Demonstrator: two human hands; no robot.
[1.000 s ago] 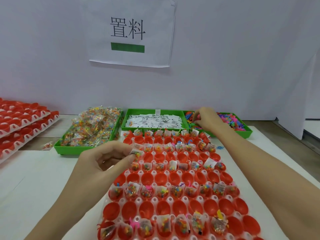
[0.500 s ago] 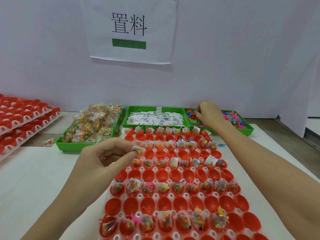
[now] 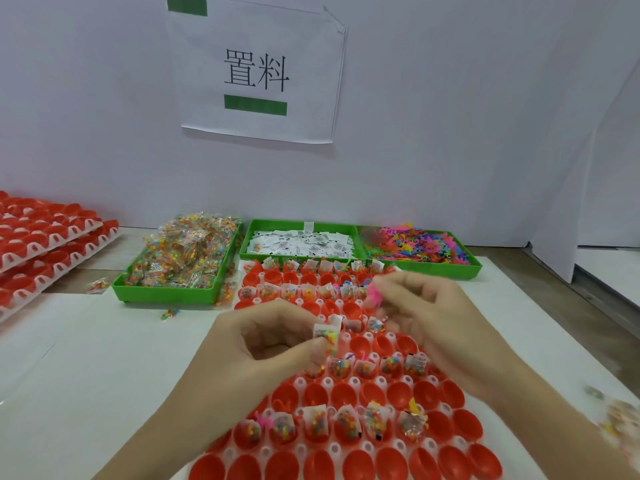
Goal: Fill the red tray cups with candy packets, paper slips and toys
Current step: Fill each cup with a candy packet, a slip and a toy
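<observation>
A person's two bare hands work over a red tray (image 3: 381, 400) of round cups that fills the lower centre of the frame, lying on a white surface (image 3: 86, 358). The left hand (image 3: 256, 355), at centre, pinches a small candy packet with a paper slip (image 3: 326, 336) between thumb and forefinger, poised just above the cups in the tray's middle rows, likely so the pair can be dropped into one cup together. The right hand (image 3: 429, 313), right of centre and blurred, pinches a pink toy (image 3: 374, 295) at its fingertips above the tray's upper rows, seemingly ready to add it to a cup. Some rows already hold packets and slips; alternating rows and the nearest cups look empty. Along the back, in the middle of the frame, three green bins sit side by side within arm's reach: candy packets (image 3: 183, 258) on the left, paper slips (image 3: 301, 242) in the middle, colourful toys (image 3: 419, 245) on the right. Spare red trays (image 3: 45, 244) are stacked at the left edge. A paper sign (image 3: 256, 74) hangs on the wall above.
</observation>
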